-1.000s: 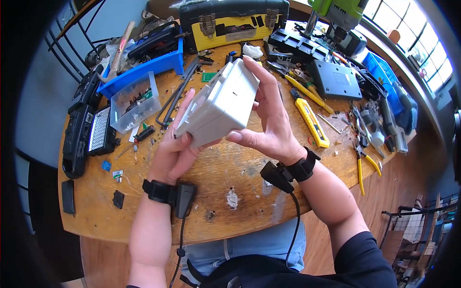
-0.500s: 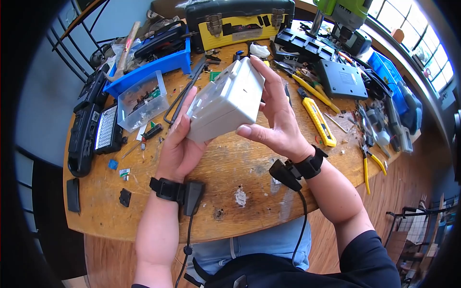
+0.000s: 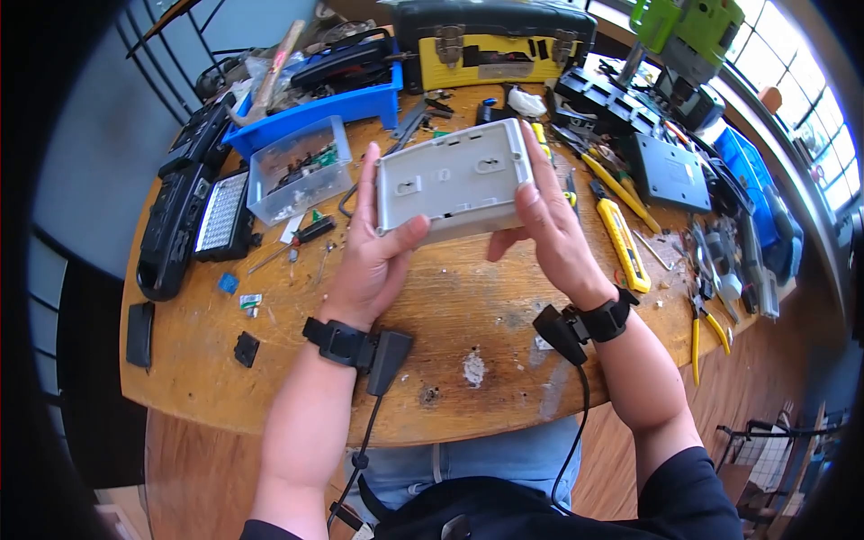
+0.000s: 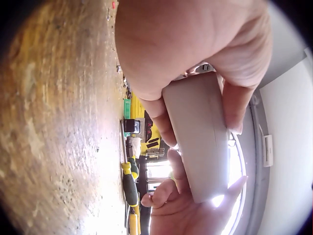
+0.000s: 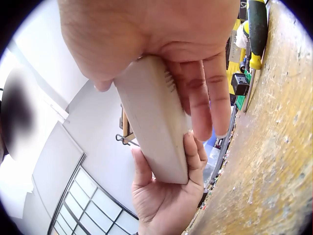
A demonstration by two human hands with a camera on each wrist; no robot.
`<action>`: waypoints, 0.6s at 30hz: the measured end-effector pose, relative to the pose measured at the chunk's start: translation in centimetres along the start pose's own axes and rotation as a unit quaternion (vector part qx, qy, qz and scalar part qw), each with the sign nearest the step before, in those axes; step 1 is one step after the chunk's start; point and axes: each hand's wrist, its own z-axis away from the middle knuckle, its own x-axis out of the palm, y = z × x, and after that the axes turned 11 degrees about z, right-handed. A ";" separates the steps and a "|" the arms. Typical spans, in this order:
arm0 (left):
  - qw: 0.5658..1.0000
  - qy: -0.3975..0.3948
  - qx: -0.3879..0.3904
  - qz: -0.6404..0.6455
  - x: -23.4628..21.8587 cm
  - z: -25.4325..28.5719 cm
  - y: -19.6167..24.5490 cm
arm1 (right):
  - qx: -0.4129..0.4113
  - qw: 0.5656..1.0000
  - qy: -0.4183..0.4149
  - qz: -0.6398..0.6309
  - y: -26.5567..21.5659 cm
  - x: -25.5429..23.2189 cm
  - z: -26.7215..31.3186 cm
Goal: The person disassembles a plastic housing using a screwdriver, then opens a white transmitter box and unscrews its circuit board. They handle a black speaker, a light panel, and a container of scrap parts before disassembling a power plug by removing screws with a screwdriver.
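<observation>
A white plastic housing is held up over the workbench, its flat side with two keyhole slots facing the head camera. My left hand grips its left end, thumb along the lower front edge and fingers behind. At the opposite end, my right hand holds it with the thumb on the face's right edge and the fingers at the back. Both wrist views catch the plain long side of the housing, tilted between the two palms. In the right wrist view, vent-like slits mark the housing near my right fingers.
A yellow utility knife and yellow-handled pliers lie to the right. Leftward are a clear bin of small parts and a blue tray. A yellow-black toolbox and a green drill press stand behind.
Both hands have turned the housing from a steep tilt, its plain side showing, until the slotted face looks toward the head camera. The right thumb has moved up onto that face. The head view has shifted.
</observation>
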 end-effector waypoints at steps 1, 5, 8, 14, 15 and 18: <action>1.000 0.001 -0.002 -0.006 0.0 0.0 0.0 | 0.007 1.000 0.008 -0.010 0.0 0.1 0.0; 1.000 0.001 -0.007 -0.014 0.1 -0.1 0.2 | 0.030 0.999 0.013 -0.018 -0.1 0.2 0.1; 1.000 -0.002 -0.008 -0.017 -0.1 -0.2 0.2 | 0.036 0.999 0.010 -0.029 0.0 0.2 0.0; 1.000 -0.014 -0.015 -0.018 -0.4 -0.2 0.0 | 0.045 0.999 0.008 -0.024 0.1 0.1 -0.1; 1.000 -0.011 -0.013 -0.020 -0.4 -0.2 0.1 | 0.041 0.999 0.015 -0.020 0.1 0.2 -0.1; 1.000 -0.010 -0.024 -0.015 -0.4 -0.2 0.2 | 0.037 0.999 0.025 -0.016 0.1 0.3 -0.2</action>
